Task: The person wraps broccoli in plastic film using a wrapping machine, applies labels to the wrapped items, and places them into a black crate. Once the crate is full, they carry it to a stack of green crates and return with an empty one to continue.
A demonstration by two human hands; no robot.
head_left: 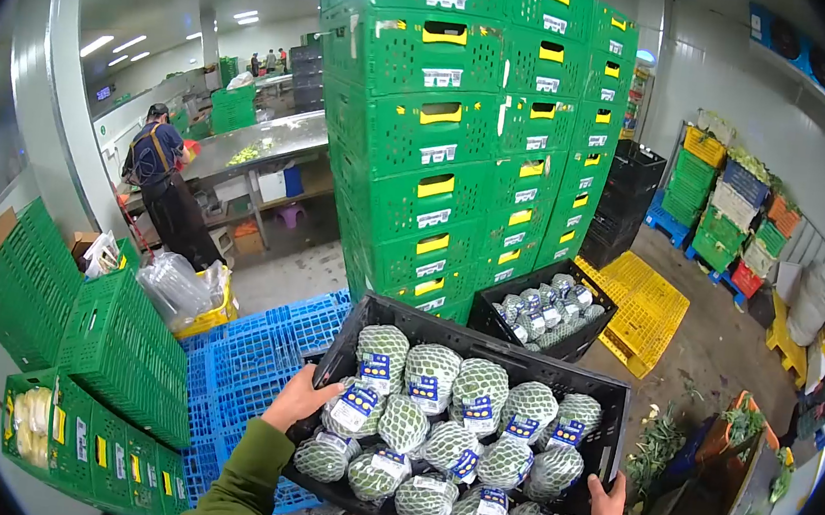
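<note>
Held in front of me is a black plastic crate filled with round green produce in white foam nets, many bearing blue and white labels. My left hand wraps round the crate's left side. On the opposite side my right hand grips the wall, thumb up near the rim. Fingers on the outer side are partly hidden. Just beyond stands a second black crate with similar netted produce, close to a tall stack of green crates.
A blue pallet lies to the left, a yellow pallet to the right. Green crates stand at the left. A person works at a metal table. Leafy scraps lie on the right floor.
</note>
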